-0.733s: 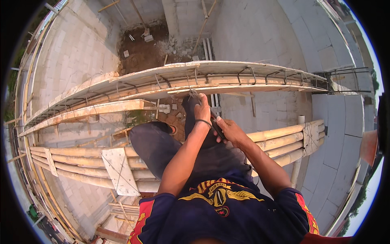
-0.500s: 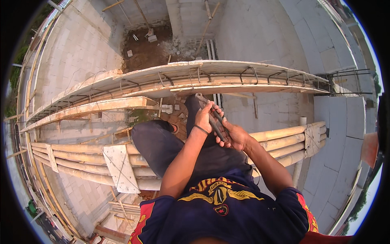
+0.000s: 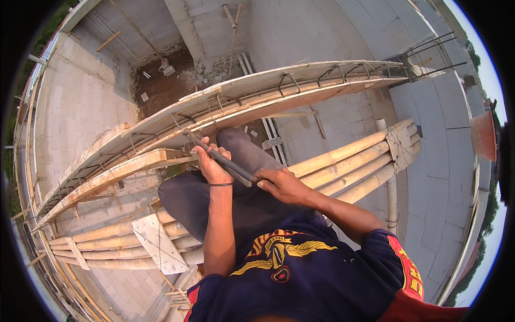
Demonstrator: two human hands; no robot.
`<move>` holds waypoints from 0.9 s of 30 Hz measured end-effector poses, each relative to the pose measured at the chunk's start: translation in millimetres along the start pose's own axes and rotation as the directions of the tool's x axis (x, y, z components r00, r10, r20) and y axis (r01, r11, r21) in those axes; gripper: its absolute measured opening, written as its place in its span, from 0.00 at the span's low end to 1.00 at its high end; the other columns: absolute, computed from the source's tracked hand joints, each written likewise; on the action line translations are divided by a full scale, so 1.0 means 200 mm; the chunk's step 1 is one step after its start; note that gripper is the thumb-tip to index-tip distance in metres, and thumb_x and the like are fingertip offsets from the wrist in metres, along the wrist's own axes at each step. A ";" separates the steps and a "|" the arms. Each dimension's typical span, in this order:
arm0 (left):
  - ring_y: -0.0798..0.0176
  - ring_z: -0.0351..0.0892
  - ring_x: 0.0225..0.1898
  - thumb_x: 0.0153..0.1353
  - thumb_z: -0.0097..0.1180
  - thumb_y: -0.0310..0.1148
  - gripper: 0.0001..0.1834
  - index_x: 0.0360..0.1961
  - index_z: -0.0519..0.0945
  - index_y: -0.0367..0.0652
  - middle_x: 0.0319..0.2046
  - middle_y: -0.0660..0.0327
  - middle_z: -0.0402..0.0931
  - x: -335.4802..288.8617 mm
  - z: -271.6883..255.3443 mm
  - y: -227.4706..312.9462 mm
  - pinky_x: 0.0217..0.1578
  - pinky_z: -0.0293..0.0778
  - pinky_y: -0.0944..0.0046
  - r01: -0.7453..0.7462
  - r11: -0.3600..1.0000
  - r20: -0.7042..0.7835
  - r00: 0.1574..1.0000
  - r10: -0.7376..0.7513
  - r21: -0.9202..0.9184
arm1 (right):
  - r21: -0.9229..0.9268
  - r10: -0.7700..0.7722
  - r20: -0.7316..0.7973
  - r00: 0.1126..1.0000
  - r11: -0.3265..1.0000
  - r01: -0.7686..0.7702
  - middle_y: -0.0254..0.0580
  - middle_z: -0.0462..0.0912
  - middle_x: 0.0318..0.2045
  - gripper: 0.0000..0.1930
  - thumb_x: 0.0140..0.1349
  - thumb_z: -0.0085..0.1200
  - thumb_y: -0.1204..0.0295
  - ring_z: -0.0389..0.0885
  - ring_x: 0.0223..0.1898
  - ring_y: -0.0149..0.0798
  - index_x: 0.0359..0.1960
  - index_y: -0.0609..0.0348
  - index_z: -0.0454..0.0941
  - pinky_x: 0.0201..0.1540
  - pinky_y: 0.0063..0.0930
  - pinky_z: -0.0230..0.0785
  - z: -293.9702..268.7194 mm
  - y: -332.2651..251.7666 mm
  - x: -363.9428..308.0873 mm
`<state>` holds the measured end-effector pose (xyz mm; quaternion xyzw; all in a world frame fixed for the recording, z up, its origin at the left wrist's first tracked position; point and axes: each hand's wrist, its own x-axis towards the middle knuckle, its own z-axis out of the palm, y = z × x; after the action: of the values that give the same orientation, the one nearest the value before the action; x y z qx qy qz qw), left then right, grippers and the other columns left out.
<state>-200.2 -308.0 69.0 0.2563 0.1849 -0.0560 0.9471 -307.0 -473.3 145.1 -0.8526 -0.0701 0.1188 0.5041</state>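
The left hand (image 3: pixel 215 170), palm up, carries a long dark tool (image 3: pixel 232 166) (pincers, by the look of the paired handles) between the lap and the formwork trough (image 3: pixel 268 99). Its fingers are partly curled around the handles near the head end, loosely rather than clenched, probably to steer the head. That head points up and left at the trough's near board; whether it touches wire or wood there is too small to tell.

The right hand (image 3: pixel 280 185) is at the butt of the handles, fingers bent and half closed, thumb beside the ends. I cannot tell whether it grips them or merely rests against them; placed there, it would suit steadying the far end.

Bent steel stirrups (image 3: pixel 289 80) line the trough, presumably to reinforce it. Bamboo poles (image 3: pixel 343 163) run beneath the person, bunched side by side, likely for strength as a perch.
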 end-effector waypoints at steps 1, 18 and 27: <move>0.70 0.67 0.14 0.67 0.48 0.56 0.25 0.51 0.73 0.46 0.18 0.70 0.66 0.00 0.00 0.01 0.15 0.67 0.70 0.017 0.995 0.042 0.999 -0.013 -0.095 | 0.051 0.024 -0.037 0.999 0.998 -0.022 0.48 0.82 0.29 0.09 0.65 0.52 0.71 0.81 0.29 0.53 0.43 0.61 0.77 0.34 0.41 0.72 0.01 0.02 0.00; 0.72 0.63 0.10 0.72 0.38 0.55 0.29 0.57 0.68 0.40 0.14 0.68 0.62 -0.25 0.29 -0.09 0.15 0.61 0.70 0.109 0.993 0.474 0.873 -0.118 0.048 | 0.129 -0.059 -0.089 0.994 0.989 0.070 0.51 0.75 0.46 0.45 0.47 0.67 0.41 0.80 0.39 0.49 0.51 0.68 0.63 0.43 0.39 0.72 -0.08 0.01 -0.04; 0.48 0.82 0.32 0.71 0.48 0.40 0.20 0.49 0.77 0.32 0.31 0.46 0.78 -0.41 0.20 0.14 0.33 0.74 0.54 -0.443 0.455 0.333 0.893 0.303 0.772 | 0.002 0.005 -0.001 1.000 1.000 -0.005 0.47 0.81 0.33 0.26 0.51 0.44 0.83 0.81 0.34 0.38 0.56 0.63 0.61 0.36 0.32 0.72 0.03 -0.25 0.11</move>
<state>-256.4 -302.9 145.4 0.7027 0.0046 0.0539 0.7095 -287.6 -440.0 183.3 -0.8523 -0.0677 0.1197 0.5046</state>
